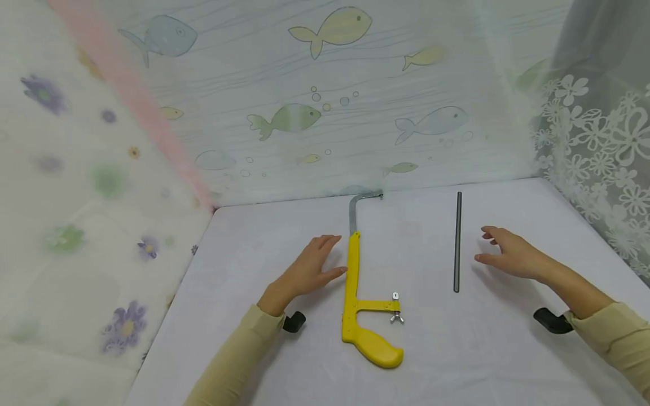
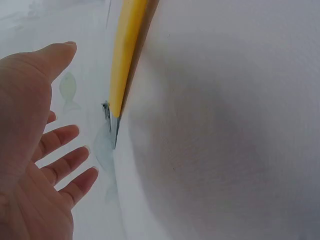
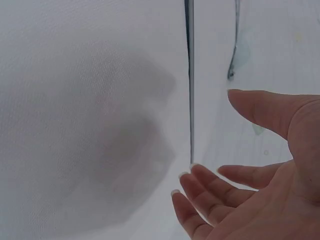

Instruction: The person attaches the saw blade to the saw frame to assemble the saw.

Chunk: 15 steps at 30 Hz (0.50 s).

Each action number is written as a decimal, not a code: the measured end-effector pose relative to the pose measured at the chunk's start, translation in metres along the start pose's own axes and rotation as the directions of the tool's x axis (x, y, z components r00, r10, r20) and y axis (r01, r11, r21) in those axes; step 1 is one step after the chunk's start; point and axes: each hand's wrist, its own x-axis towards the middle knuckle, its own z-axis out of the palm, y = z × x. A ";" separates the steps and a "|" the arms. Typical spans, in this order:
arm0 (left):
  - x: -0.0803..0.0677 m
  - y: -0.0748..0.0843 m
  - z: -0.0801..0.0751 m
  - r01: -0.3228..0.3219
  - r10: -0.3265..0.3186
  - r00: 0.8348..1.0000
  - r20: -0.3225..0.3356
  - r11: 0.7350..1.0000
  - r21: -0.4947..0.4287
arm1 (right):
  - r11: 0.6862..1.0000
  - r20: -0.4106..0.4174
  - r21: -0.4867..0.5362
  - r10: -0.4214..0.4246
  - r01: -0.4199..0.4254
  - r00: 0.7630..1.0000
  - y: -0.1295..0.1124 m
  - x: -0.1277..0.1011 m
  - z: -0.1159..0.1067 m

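White cloth covers the table [image 1: 284, 225], backed by a fish-print curtain [image 1: 304, 84]. Head view: the saw frame [image 1: 355, 282] lies lengthwise, yellow grip nearest the person; the blade [image 1: 457, 242] lies parallel, well apart. Left wrist view: left hand [image 2: 30, 150] relaxed, empty, beside the frame. Right wrist view: right hand [image 3: 255, 175] relaxed, empty, beside the blade.

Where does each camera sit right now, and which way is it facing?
Head: worn on the head, looking forward and down at the white table; both forearms, left hand and right hand show.
Left wrist: on the left wrist, looking along the yellow-handled metal hacksaw frame; open left hand shows.
Right wrist: on the right wrist, looking along the thin dark metal blade; open right hand shows.
Shared: head and left wrist views both show the saw frame.
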 end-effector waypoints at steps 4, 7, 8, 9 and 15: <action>-0.001 0.003 0.000 -0.009 0.009 1.000 0.008 0.999 -0.030 | 1.000 0.001 0.013 0.015 -0.015 1.000 -0.002 0.000 -0.001; -0.001 0.004 0.000 -0.016 0.017 1.000 0.020 0.998 -0.053 | 1.000 0.001 0.017 0.018 -0.018 1.000 -0.003 0.000 -0.001; -0.001 0.005 0.001 -0.017 0.018 1.000 0.026 0.998 -0.054 | 1.000 0.000 0.018 0.019 -0.019 1.000 -0.003 0.000 -0.001; -0.001 0.005 0.002 -0.019 0.021 0.999 0.030 0.998 -0.056 | 1.000 0.000 0.018 0.020 -0.020 1.000 -0.004 0.001 -0.001; -0.001 0.011 0.003 -0.044 0.047 0.998 0.035 0.995 -0.085 | 0.999 -0.007 0.017 0.038 -0.038 0.999 -0.007 0.003 0.001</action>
